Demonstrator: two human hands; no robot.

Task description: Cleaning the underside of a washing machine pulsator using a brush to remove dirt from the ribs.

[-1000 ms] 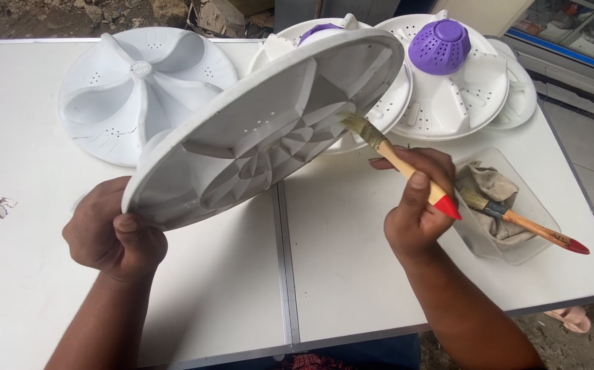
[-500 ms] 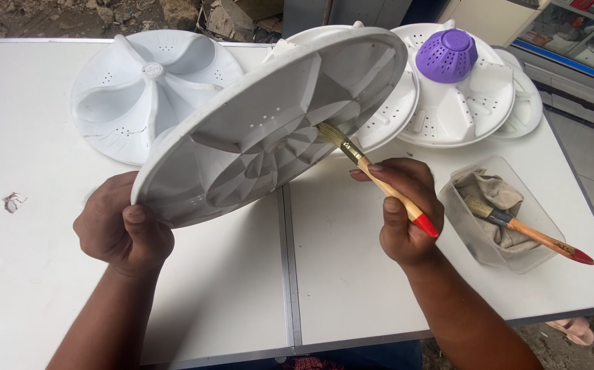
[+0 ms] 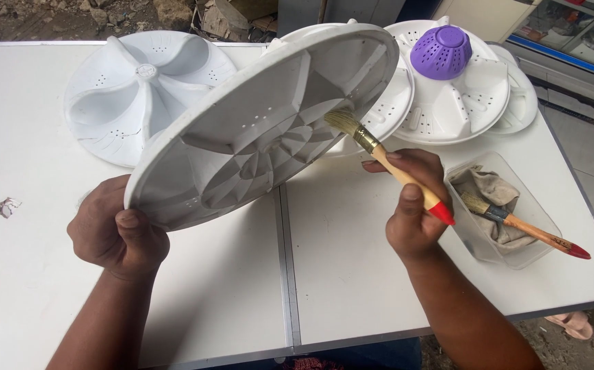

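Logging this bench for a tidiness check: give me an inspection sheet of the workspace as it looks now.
Surface: white folding table, seam down the middle.
Job's things: ribbed white pulsator disc held tilted; wooden-handled brush, bristles on its underside.
Clutter: three more discs, one with a purple cap; clear tub with rag and second brush; paper scrap.
Grippers: left hand grips the rim; right hand holds the brush.
Cables: nothing seen.
Surroundings: rubble, tiled floor, sandals.

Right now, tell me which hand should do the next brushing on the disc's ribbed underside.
Right. The right hand grips the paintbrush, bristles touching the tilted white disc's ribbed underside. The left hand clamps the disc's lower rim, so it looks committed to holding it.
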